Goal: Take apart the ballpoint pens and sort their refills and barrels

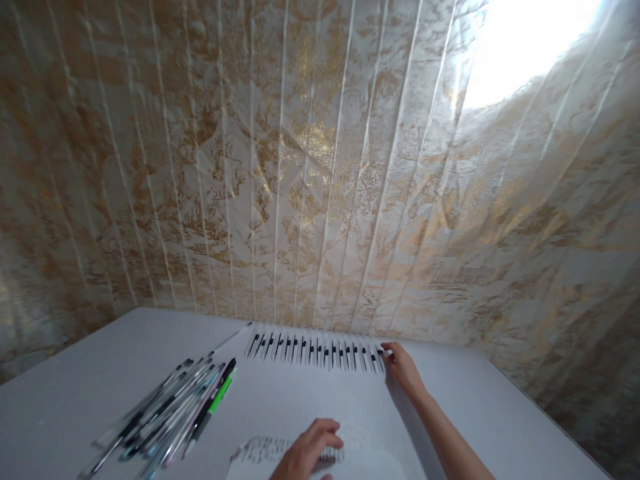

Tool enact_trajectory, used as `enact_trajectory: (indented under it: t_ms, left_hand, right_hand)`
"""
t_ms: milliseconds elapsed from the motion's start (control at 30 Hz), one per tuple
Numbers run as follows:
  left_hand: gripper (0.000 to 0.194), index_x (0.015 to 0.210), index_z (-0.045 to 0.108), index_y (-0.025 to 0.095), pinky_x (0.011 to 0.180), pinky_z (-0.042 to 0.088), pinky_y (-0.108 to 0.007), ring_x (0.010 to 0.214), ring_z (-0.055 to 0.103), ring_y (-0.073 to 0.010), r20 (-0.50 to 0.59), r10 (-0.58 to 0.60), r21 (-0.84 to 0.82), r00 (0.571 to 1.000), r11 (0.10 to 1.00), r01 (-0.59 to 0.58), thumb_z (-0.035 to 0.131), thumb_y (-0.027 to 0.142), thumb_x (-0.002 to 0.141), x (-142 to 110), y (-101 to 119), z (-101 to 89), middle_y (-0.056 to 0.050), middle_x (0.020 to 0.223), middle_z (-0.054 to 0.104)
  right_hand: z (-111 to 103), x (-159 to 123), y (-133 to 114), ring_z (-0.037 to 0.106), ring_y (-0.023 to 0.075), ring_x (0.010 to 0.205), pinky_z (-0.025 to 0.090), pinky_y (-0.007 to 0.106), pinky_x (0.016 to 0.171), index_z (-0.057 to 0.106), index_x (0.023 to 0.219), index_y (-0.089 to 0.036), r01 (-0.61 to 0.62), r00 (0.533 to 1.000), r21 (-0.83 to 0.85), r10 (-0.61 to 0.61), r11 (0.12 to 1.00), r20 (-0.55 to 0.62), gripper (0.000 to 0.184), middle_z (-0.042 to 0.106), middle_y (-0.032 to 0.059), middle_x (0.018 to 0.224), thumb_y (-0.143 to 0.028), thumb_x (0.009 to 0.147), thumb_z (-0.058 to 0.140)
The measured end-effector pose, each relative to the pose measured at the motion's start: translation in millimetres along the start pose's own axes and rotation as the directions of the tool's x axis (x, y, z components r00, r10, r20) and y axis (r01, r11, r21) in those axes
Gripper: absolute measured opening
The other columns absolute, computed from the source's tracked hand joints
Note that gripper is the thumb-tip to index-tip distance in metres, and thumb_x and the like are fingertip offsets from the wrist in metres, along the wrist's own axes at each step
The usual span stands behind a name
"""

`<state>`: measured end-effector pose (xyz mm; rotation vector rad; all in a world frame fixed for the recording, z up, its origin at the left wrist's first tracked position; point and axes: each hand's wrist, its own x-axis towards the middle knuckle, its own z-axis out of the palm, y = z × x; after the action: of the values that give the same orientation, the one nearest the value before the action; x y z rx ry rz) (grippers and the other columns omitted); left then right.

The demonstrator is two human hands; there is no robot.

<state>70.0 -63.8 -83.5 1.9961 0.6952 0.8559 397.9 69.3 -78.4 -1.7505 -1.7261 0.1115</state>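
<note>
A row of slim, clear-and-white pieces with black parts (304,350) runs along the table's far side. They stand side by side, evenly spaced. At the row's right end, my right hand (403,370) is closed with thumb and forefinger on a small black piece, partly hidden by the fingertips. My left hand (310,450) hovers or rests near the front edge of view, fingers curved and apart, thumb lower down. Beneath and beside it lies a patch of small dark pieces (265,449) on what looks like a clear plastic bag, too blurred to name exactly.
On the left lies a loose heap of pens (170,413), with a bright green one (221,392) at its right edge. One thin pen (233,337) points toward the row. Behind the white table (440,413) hangs a shiny gold-patterned curtain (300,167).
</note>
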Motion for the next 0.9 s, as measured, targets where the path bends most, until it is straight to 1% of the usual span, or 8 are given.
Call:
enact_trajectory:
  t_ms: [167, 300, 500, 633, 733, 833, 900]
  left_hand:
    - [0.030, 0.114, 0.058, 0.026, 0.101, 0.041, -0.028, 0.118, 0.055, -0.0208, -0.008, 0.016, 0.021, 1.000, 1.000, -0.016, 0.053, 0.027, 0.085, 1, 1, 0.4, -0.006, 0.131, 0.054]
    - [0.029, 0.113, 0.057, 0.026, 0.100, 0.041, -0.028, 0.117, 0.056, -0.0204, -0.006, 0.033, 0.025, 0.999, 0.999, -0.033, 0.052, 0.027, 0.085, 1, 2, -0.4, -0.006, 0.130, 0.054]
    - [0.029, 0.114, 0.057, 0.026, 0.101, 0.040, -0.028, 0.118, 0.056, -0.0203, -0.007, 0.031, 0.030, 0.999, 0.999, -0.031, 0.052, 0.026, 0.085, 1, 5, -0.8, -0.006, 0.131, 0.054]
    - [0.028, 0.113, 0.057, 0.027, 0.100, 0.041, -0.028, 0.117, 0.056, -0.0209, -0.003, 0.018, 0.030, 1.000, 0.999, -0.018, 0.054, 0.028, 0.085, 1, 5, -0.7, -0.006, 0.130, 0.055]
    - [0.028, 0.114, 0.057, 0.027, 0.100, 0.041, -0.029, 0.118, 0.056, -0.0210, 0.003, -0.004, 0.024, 1.000, 1.000, 0.004, 0.053, 0.028, 0.086, 1, 4, -0.1, -0.005, 0.131, 0.055]
    - [0.030, 0.116, 0.057, 0.028, 0.100, 0.041, -0.029, 0.119, 0.055, -0.0210, 0.017, -0.012, 0.018, 1.000, 1.000, 0.012, 0.052, 0.030, 0.087, 1, 1, 0.2, -0.006, 0.131, 0.055]
    - [0.030, 0.116, 0.058, 0.027, 0.101, 0.041, -0.029, 0.119, 0.055, -0.0211, 0.027, -0.017, 0.018, 0.999, 1.000, 0.017, 0.053, 0.032, 0.086, 1, -1, 0.2, -0.006, 0.132, 0.054]
  right_hand:
    - [-4, -4, -5, 0.064, 0.0196, 0.074, 0.048, 0.028, 0.075, 0.068, 0.097, -0.017, -0.009, 1.000, -0.001, 0.009, 1.000, 0.000, 0.034, 0.071, 0.0075, 0.088, -0.012, 0.073, 0.045]
    - [-6, -5, -8, 0.064, 0.0190, 0.076, 0.047, 0.027, 0.075, 0.067, 0.097, -0.018, -0.020, 1.000, -0.013, 0.020, 1.000, 0.006, 0.038, 0.070, 0.0067, 0.088, -0.007, 0.070, 0.043]
    - [-3, -3, -13, 0.065, 0.0204, 0.079, 0.047, 0.027, 0.075, 0.067, 0.090, -0.018, -0.030, 0.999, -0.026, 0.031, 0.999, 0.034, 0.025, 0.070, 0.0069, 0.084, -0.013, 0.073, 0.050]
    - [2, 0, -12, 0.065, 0.0218, 0.080, 0.046, 0.028, 0.075, 0.066, 0.090, -0.018, -0.068, 0.997, -0.046, 0.069, 0.997, 0.024, 0.023, 0.071, 0.0079, 0.083, -0.012, 0.075, 0.049]
    - [3, 4, -12, 0.066, 0.0222, 0.080, 0.046, 0.029, 0.075, 0.066, 0.089, -0.019, -0.086, 0.996, -0.044, 0.087, 0.995, 0.015, 0.020, 0.072, 0.0079, 0.083, -0.015, 0.077, 0.050]
    - [4, 6, -12, 0.067, 0.0224, 0.085, 0.047, 0.029, 0.079, 0.066, 0.089, -0.019, -0.097, 0.995, -0.027, 0.097, 0.995, 0.000, 0.020, 0.072, 0.0091, 0.088, -0.016, 0.078, 0.049]
    - [5, 6, -12, 0.067, 0.0222, 0.084, 0.047, 0.030, 0.079, 0.065, 0.091, -0.017, -0.105, 0.994, -0.012, 0.105, 0.994, -0.011, 0.021, 0.072, 0.0103, 0.090, -0.016, 0.078, 0.048]
